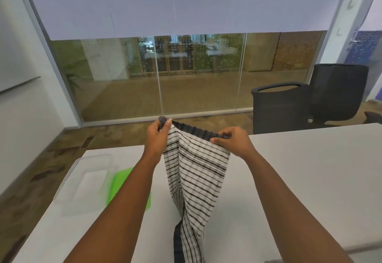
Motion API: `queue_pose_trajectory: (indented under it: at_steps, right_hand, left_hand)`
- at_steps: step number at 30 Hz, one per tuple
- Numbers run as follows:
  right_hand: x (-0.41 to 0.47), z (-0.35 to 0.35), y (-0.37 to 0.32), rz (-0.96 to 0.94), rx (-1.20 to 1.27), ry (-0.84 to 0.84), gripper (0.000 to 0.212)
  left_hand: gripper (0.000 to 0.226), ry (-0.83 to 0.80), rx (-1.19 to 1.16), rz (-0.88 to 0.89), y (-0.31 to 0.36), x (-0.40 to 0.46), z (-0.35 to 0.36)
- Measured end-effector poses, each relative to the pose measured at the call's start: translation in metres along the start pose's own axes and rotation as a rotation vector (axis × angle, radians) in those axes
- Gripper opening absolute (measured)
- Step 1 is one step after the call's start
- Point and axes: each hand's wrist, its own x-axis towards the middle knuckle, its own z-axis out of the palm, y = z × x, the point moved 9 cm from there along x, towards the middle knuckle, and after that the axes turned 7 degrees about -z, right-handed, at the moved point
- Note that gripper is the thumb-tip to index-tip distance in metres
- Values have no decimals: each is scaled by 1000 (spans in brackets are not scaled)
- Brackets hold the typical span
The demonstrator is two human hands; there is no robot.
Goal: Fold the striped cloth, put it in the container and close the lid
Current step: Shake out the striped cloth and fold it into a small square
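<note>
We hold the striped cloth [196, 171] up in the air above the white bench [299, 169], both arms stretched forward. Our left hand [158, 136] pinches one top corner, fingers [165, 127] closed tight on the dark hem. Our right hand [232, 141] grips the hem further along, fingers curled over the edge and thumb pressed beneath. The dark band runs taut between the two hands. Below them the cloth hangs in loose vertical folds, narrowing downward and passing out of the bottom of the view; we cannot tell whether its lower end touches the bench.

On the bench to our left lies the clear container [84, 182], open, and just beside it on its right the green lid [122, 182], partly hidden by our left forearm. Both are well apart from the cloth. Two black chairs [339, 93] stand beyond the far right edge of the bench.
</note>
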Motion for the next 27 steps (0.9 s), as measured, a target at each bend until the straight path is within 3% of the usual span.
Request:
queue_pose_trajectory:
  at_steps: [4,7,9,11,14,17,24,27]
  right_hand:
    - [-7,-3,19,116,361,31,5]
    - [-12,5,28,218,717,41,17]
    - [-14,5,30,256,885,132,26]
    - [-17,-5,35,308,965,335,28]
    - [-33,-34,43,377,816,734,22]
    - [-40,-55,20,256,550,915,14]
    - [-34,-40,-52,-73,303,830,9]
    - [-30,-23,-72,-166,260,736,8]
  left_hand:
    - [27,65,-68,-14,8,2,-13]
    - [25,73,-63,-23,10,1,-11]
    - [19,117,25,-22,11,2,-13]
    - [15,169,106,-32,11,4,-17]
    - [22,198,183,-79,7,5,-18]
    - [29,172,182,-155,5,4,-16]
    - [38,162,580,-22,40,-8,14]
    - [27,14,413,-77,37,-15,35]
